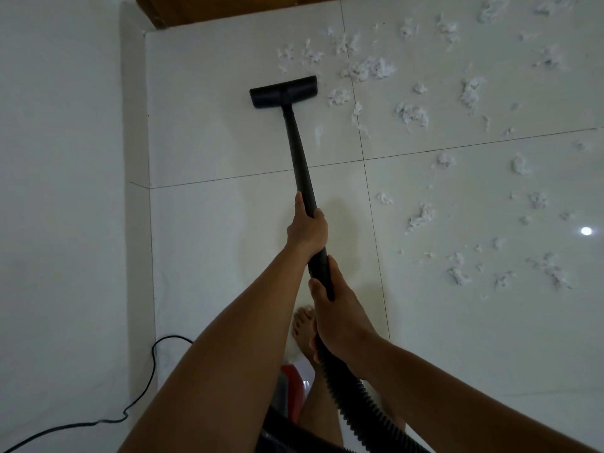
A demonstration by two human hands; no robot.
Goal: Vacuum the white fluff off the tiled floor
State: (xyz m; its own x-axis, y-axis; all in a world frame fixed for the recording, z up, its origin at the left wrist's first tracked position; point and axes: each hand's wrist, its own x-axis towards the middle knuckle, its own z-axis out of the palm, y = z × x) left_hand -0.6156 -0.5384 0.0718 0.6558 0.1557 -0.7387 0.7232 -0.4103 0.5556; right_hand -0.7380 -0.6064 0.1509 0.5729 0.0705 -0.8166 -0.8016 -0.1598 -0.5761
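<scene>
Item: ribbed hose (pixel 359 403), nearest me. Right hand (pixel 340 318) wraps the rear end of the wand (pixel 299 152); left hand (pixel 307 230) grips it further forward. Floor head (pixel 283 91) sits flat on the tiled floor (pixel 212 142). White fluff (pixel 369 69) lies right of and beyond the head. I judge a rightward sweep comes next.

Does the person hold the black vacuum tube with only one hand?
No, the left hand grips the tube higher up and the right hand grips it lower, near the hose.
</scene>
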